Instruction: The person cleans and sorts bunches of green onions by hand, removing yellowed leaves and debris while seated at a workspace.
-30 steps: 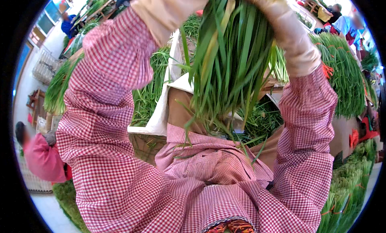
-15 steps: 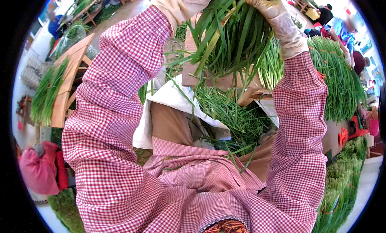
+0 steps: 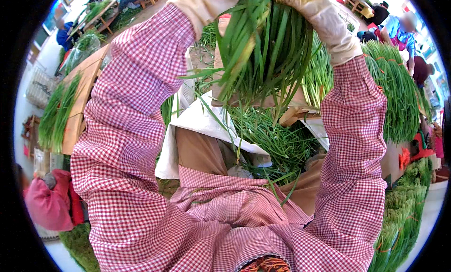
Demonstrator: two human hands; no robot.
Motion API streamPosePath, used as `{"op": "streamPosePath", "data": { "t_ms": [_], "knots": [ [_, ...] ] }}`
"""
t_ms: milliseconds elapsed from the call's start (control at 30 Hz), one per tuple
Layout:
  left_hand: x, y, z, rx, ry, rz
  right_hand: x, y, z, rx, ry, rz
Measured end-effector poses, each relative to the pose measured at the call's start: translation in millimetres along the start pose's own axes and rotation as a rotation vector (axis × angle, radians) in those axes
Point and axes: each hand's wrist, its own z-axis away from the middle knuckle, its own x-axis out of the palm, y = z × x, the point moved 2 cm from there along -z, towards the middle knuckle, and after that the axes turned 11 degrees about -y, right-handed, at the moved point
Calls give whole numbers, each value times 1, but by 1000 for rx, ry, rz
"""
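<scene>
A thick bunch of long, flat green leaves, garlic chives by their look (image 3: 268,51), hangs in front of me with its tips down. One yellowed leaf shows among the green ones. My right hand (image 3: 322,18), in a cream glove, is closed around the bunch at the top, its fingers curled over the leaves. At the bunch's upper left is my left hand (image 3: 211,6), gloved alike; it appears closed on the leaves, though its fingertips are cut off by the picture's upper edge. Below the bunch, a heap of loose green leaves (image 3: 277,136) lies near my lap beside a white cloth (image 3: 202,114).
Behind the bunch stands a wooden board (image 3: 218,93) with paler stalks (image 3: 317,77) on it. Tied green bundles (image 3: 392,93) stack up at the right. A slanted wooden board (image 3: 87,93) with chives stands left, near a person in pink (image 3: 49,201). Other people work farther back.
Both hands have shifted slightly, and the hanging bunch has swung a little lower and to the left. The right glove's fingers have turned. My view has moved slightly.
</scene>
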Motion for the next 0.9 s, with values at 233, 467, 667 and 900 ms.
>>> {"op": "streamPosePath", "data": {
  "t_ms": [233,467,667,900],
  "knots": [
    [7,22,-5,-39,-58,-88,-4,-35,2,-90,59,108],
    [-1,4,-14,65,-107,107,-10,-24,-6,-216,-2,128],
    [10,4,-4,37,-44,137,-1,-13,-5,-303,-106,129],
    [13,32,-7,10,-425,59,-12,-26,-3,-149,-36,-10]
  ]
}}
